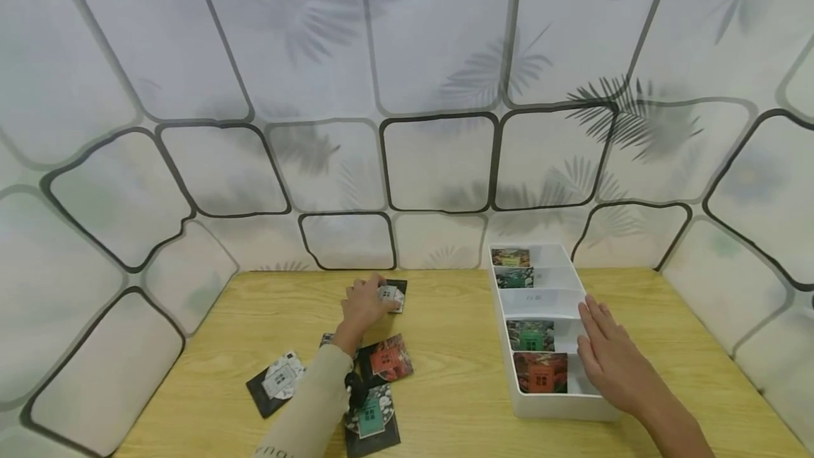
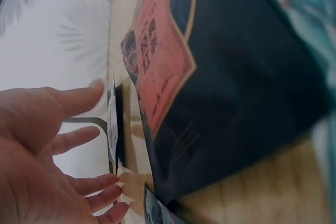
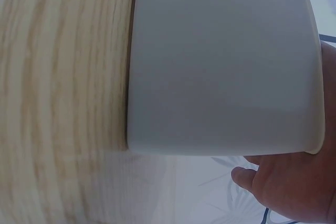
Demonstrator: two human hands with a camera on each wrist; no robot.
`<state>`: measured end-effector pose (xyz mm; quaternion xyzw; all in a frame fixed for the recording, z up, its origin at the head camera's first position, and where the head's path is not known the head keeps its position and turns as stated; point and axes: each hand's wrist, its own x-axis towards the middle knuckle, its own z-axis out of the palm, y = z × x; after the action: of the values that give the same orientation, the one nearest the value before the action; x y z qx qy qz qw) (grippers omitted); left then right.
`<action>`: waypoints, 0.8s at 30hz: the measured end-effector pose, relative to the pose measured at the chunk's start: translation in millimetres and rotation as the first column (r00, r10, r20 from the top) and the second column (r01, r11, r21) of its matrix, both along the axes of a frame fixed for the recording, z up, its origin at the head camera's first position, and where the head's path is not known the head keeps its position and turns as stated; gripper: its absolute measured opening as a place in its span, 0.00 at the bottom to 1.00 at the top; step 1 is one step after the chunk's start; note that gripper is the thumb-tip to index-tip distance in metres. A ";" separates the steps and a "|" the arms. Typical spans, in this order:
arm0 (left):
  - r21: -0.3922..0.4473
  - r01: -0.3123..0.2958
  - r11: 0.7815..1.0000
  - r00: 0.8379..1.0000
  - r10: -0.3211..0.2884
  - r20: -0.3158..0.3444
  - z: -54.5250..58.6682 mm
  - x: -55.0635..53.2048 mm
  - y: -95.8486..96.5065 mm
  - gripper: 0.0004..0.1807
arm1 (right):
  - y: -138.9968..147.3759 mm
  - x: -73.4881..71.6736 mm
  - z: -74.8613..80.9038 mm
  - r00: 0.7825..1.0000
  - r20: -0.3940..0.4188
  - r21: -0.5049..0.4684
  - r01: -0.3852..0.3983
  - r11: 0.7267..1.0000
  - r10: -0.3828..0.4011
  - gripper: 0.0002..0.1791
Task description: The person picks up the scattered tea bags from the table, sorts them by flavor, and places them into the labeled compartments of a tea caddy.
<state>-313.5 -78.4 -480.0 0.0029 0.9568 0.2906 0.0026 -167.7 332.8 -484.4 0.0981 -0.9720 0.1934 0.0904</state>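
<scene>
At the back of the table, a black sachet with a pale label (image 1: 393,294) lies flat. My left hand (image 1: 362,306) reaches over its left side, thumb and fingers spread apart. In the left wrist view, those fingertips (image 2: 107,195) come right at the sachet's edge (image 2: 112,124). On the right stands a white divided box (image 1: 566,407) with sachets in several compartments, one of them red-labelled (image 1: 540,373). Straight fingers of my right hand (image 1: 613,355) rest along the box's right rim. The right wrist view shows mostly the box's outer wall (image 3: 220,66), which hides part of that hand.
Nearer the front left lie a red-labelled sachet (image 1: 385,360), a green-labelled sachet (image 1: 372,419) and a white-labelled sachet (image 1: 277,382). Another is partly hidden by my left forearm. Patterned cloth (image 1: 439,161) hangs behind the wooden table (image 1: 454,345) and along both sides.
</scene>
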 end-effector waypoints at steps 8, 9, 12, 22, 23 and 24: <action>-0.044 0.015 0.999 1.000 -0.015 0.016 -0.2 -0.7 -2.3 0.22 | -3.7 -0.2 0.0 1.000 -0.014 0.009 0.010 1.000 -0.010 0.32; -0.041 0.016 0.999 1.000 -0.015 0.021 0.0 -1.4 -2.7 0.21 | -4.2 0.0 0.3 1.000 -0.018 0.012 0.011 1.000 -0.010 0.32; -0.040 0.016 0.999 0.999 -0.015 0.034 -0.3 -4.0 -3.5 0.21 | -5.4 0.5 1.8 1.000 -0.016 0.008 0.012 1.000 -0.012 0.32; -0.034 0.026 0.999 0.999 -0.024 0.046 -0.4 -8.2 1.2 0.18 | -3.3 1.6 3.9 1.000 -0.014 0.018 0.023 1.000 -0.023 0.32; -0.030 0.024 0.999 0.999 -0.022 0.047 -0.1 -8.6 1.5 0.18 | -3.1 1.9 4.2 1.000 -0.015 0.017 0.024 1.000 -0.024 0.32; -0.023 0.019 1.000 0.999 -0.018 0.047 -0.2 -8.9 1.7 0.18 | -3.0 2.0 4.5 1.000 -0.012 0.018 0.024 1.000 -0.024 0.32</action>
<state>-322.4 -76.7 -480.3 0.0048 0.9597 0.2794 0.0278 -165.6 329.8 -479.9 0.0884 -0.9742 0.1831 0.0977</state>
